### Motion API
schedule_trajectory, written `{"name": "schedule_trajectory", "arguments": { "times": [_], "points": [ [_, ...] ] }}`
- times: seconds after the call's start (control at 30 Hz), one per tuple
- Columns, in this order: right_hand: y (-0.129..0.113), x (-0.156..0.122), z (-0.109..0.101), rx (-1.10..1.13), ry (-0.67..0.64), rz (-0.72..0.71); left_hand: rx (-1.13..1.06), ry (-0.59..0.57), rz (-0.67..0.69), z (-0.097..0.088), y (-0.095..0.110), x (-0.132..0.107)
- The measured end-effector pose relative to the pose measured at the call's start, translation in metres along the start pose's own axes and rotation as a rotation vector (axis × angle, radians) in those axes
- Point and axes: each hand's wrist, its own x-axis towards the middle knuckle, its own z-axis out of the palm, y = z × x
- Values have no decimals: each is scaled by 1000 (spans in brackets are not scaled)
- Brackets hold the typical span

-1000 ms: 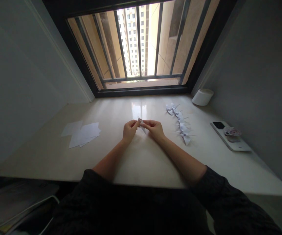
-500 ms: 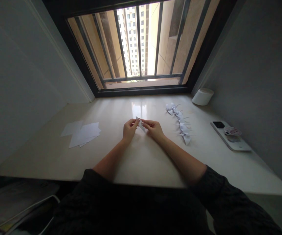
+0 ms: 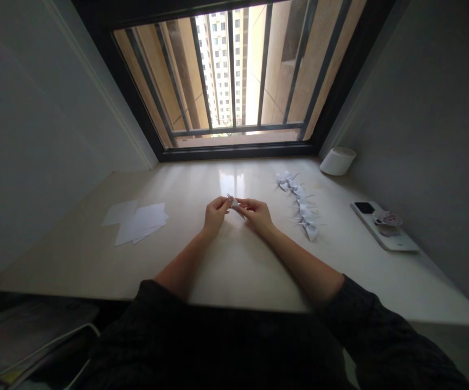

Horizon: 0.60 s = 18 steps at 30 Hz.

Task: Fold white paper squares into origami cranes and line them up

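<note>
Both of my hands meet over the middle of a pale table (image 3: 238,265). My left hand (image 3: 214,214) and my right hand (image 3: 257,214) pinch a small folded piece of white paper (image 3: 234,202) between their fingertips, just above the tabletop. Most of the paper is hidden by the fingers. To the right of my right hand lies a row of several finished white paper cranes (image 3: 300,207). A loose stack of white paper sheets (image 3: 136,221) lies to the left of my left hand.
A phone in a white case (image 3: 383,226) lies near the right wall, with a small round object on it. A white roll (image 3: 337,161) stands at the back right corner. A barred window (image 3: 234,81) closes the far side; walls flank both sides.
The hands have stayed in place. The folded paper between the fingertips looks smaller and more tucked in than a second ago.
</note>
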Motion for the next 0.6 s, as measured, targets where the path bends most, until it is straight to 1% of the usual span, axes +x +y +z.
{"name": "schedule_trajectory", "arguments": {
  "times": [0.07,0.23,0.33,0.47,0.6],
  "points": [
    [-2,-2,-1,-76,38,-40,-10,-10,-35,0,-2,1],
    [-12,-6,-6,-346,173,-240,13,-47,-128,1,-4,2],
    [-17,-7,-8,-435,218,-322,27,-77,-107,2,-4,0],
    [-17,-6,-8,-428,189,-344,-2,-73,-43,4,-3,-2],
    [-15,-7,-4,-359,102,-325,-7,-43,-12,4,-1,-2]
  ]
}}
